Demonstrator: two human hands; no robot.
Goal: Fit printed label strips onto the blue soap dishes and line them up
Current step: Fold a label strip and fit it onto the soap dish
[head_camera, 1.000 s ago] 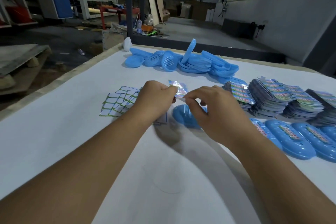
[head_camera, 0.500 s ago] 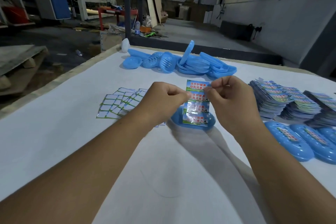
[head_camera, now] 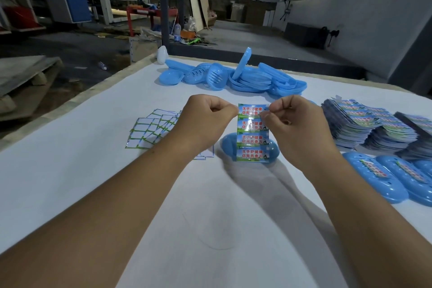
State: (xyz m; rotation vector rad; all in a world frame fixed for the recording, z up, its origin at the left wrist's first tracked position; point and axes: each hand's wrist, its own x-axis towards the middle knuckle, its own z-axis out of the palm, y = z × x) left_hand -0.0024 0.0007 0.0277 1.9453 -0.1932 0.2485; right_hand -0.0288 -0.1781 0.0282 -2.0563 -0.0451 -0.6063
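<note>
Left hand (head_camera: 205,119) and right hand (head_camera: 292,121), each grip pinching a top corner of the label strip (head_camera: 252,133), which hangs before a blue soap dish (head_camera: 273,151) on the table (head_camera: 70,182).

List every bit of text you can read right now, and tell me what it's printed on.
"洗手护健康 你我共参与": label strip pinched at its top corners by the left hand and right hand, repeated on four panels; the second is partly lost to glare.
Stacks of label strips: print too small to read.
Labelled soap dishes: blurred.
Blank strips: no text showing.
</note>
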